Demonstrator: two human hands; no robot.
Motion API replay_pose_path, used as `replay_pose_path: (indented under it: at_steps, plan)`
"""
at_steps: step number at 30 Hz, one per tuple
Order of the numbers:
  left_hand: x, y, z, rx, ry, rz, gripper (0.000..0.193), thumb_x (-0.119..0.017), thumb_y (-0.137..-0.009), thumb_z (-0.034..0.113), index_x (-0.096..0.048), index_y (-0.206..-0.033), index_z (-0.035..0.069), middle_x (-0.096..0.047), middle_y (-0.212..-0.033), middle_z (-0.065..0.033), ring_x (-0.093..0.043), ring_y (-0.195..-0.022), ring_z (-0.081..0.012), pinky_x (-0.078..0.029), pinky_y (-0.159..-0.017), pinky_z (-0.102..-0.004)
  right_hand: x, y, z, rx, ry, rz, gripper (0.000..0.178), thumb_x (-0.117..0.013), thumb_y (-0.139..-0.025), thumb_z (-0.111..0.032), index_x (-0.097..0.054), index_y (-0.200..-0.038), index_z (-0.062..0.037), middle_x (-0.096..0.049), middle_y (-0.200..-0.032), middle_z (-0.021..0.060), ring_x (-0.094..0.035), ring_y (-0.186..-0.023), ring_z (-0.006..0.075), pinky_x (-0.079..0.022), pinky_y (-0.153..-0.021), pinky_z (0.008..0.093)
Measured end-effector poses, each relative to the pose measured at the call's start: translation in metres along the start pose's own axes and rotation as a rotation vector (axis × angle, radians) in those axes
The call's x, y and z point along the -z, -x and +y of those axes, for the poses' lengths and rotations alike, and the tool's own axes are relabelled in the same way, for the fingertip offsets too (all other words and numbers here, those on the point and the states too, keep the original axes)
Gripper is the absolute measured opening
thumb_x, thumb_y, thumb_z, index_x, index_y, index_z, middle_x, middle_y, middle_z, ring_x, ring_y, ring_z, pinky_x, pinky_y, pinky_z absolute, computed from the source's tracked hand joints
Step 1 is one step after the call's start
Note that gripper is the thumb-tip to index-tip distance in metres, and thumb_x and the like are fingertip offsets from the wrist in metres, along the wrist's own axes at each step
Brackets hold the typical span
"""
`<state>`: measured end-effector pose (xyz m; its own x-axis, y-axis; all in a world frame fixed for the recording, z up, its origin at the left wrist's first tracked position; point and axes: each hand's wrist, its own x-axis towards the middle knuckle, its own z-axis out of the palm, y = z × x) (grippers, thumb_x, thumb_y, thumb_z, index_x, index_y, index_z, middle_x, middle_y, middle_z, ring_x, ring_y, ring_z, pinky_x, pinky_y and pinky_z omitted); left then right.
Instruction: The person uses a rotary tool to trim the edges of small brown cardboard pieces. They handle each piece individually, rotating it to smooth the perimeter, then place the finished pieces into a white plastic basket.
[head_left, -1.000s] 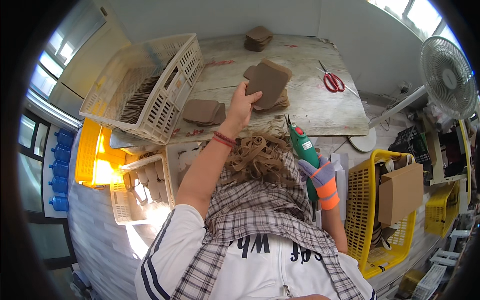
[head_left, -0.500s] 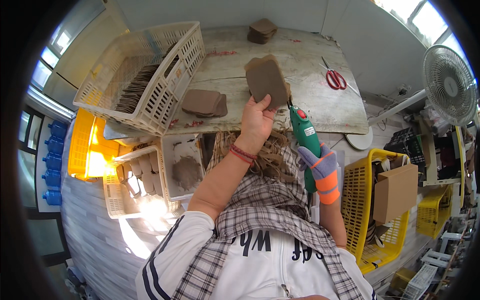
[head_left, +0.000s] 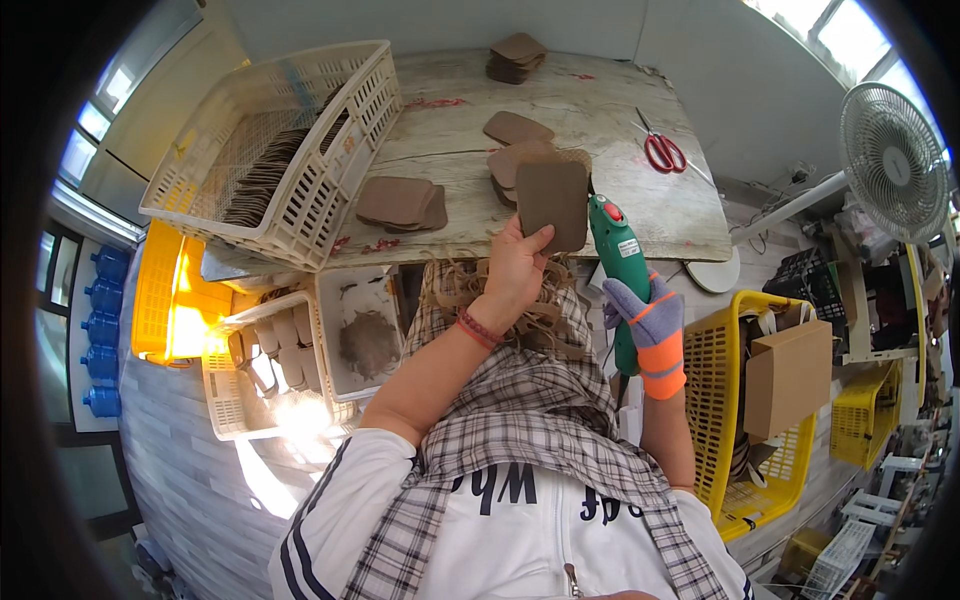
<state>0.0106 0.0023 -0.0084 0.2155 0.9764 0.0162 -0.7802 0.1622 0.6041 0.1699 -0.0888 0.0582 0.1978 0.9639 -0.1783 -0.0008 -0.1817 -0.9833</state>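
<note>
My left hand (head_left: 517,262) pinches a brown pad (head_left: 553,205), a flat rectangle with rounded corners, between thumb and fingers above the table's near edge. In a grey and orange glove, my right hand (head_left: 648,330) grips a green handheld electric cutter (head_left: 622,250) with a red button. The cutter's tip points up beside the pad's right edge; whether they touch I cannot tell. Behind the held pad lies a stack of brown pads (head_left: 508,165), partly hidden, with a loose pad (head_left: 518,128) beyond it. Brown offcut strips (head_left: 540,318) lie heaped on my lap.
On the worktable (head_left: 450,130) are another pad pile (head_left: 395,203), a far stack (head_left: 516,58), red-handled scissors (head_left: 664,154) and a white crate (head_left: 310,190) of pads. Yellow baskets (head_left: 712,400) stand right, a fan (head_left: 893,165) beyond. A scrap tray (head_left: 365,345) sits below left.
My left hand has drawn the pad nearer and right, turning it upright. The pad stack and loose pad behind it now show. My right hand still holds the cutter, shifted slightly.
</note>
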Motion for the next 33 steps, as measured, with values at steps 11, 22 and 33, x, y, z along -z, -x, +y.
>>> replay_pose_path:
  at_steps: [11,22,33]
  plan:
    - [0.035,-0.002,0.052,0.048,-0.548,-0.166,0.035,-0.051,-0.088,-0.005,-0.051,-0.123,-0.002,-0.062,-0.112,-0.0057,-0.059,-0.099,-0.0111,-0.048,-0.087,-0.0269,0.037,0.010,-0.006,-0.055,0.189,-0.124,0.036,-0.077,-0.075,-0.019,-0.059,-0.099,0.0017,-0.061,-0.068,0.0038,-0.057,-0.056,0.0080,-0.046,-0.049,0.0215]
    - [0.036,0.004,0.081,0.292,-0.834,-0.268,0.037,-0.054,-0.083,-0.006,-0.056,-0.120,-0.001,-0.063,-0.103,-0.0013,-0.058,-0.087,-0.0071,-0.048,-0.078,-0.0232,0.028,0.018,0.007,-0.075,0.233,-0.177,0.044,-0.080,-0.073,-0.021,-0.058,-0.103,0.0027,-0.062,-0.070,0.0034,-0.056,-0.055,0.0061,-0.045,-0.050,0.0209]
    - [0.054,0.008,0.074,0.413,-0.866,-0.258,0.036,-0.056,-0.082,-0.004,-0.058,-0.117,0.002,-0.063,-0.096,0.0009,-0.057,-0.081,-0.0048,-0.048,-0.069,-0.0211,0.019,0.010,0.011,-0.106,0.188,-0.221,0.038,-0.077,-0.076,-0.018,-0.058,-0.100,0.0032,-0.061,-0.067,0.0039,-0.055,-0.052,0.0069,-0.045,-0.047,0.0220]
